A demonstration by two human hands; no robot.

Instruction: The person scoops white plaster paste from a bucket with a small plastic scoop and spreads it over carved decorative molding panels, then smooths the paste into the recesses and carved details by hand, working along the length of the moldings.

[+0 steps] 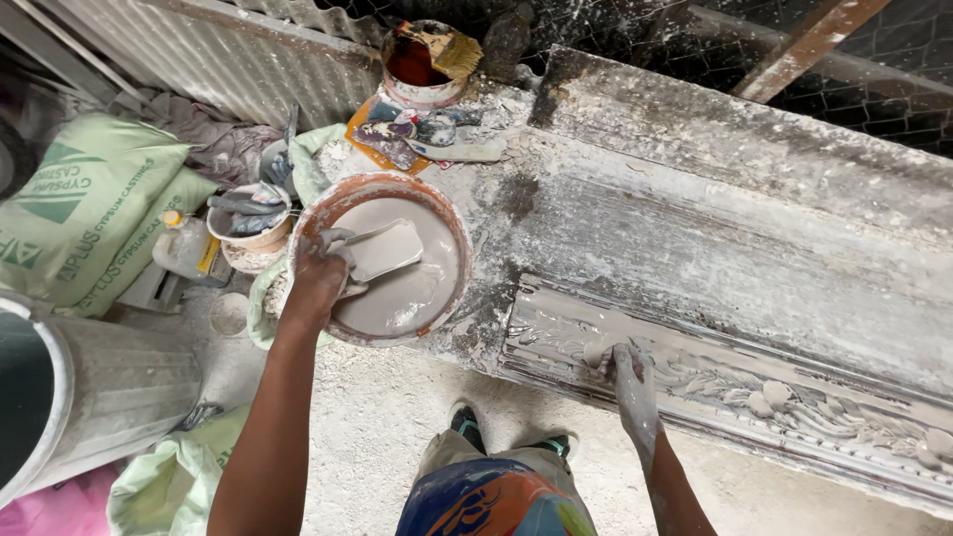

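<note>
My left hand (320,270) grips the handle of a flat scraper (387,248) whose blade lies in grey wet plaster inside a round orange-rimmed bowl (452,213). My right hand (623,365), coated in plaster, presses its fingers onto the near left end of a long carved ornamental moulding (774,397) that lies along the plaster-crusted workbench (695,228). A smear of fresh grey plaster sits under those fingers.
A paint tin with a brush (427,60) and small tools stand at the bench's far left. Green sacks (89,208), a small tub of tools (248,223), a plastic bottle (189,248) and a grey bin (109,387) crowd the left. My feet (467,425) stand on the dusty floor.
</note>
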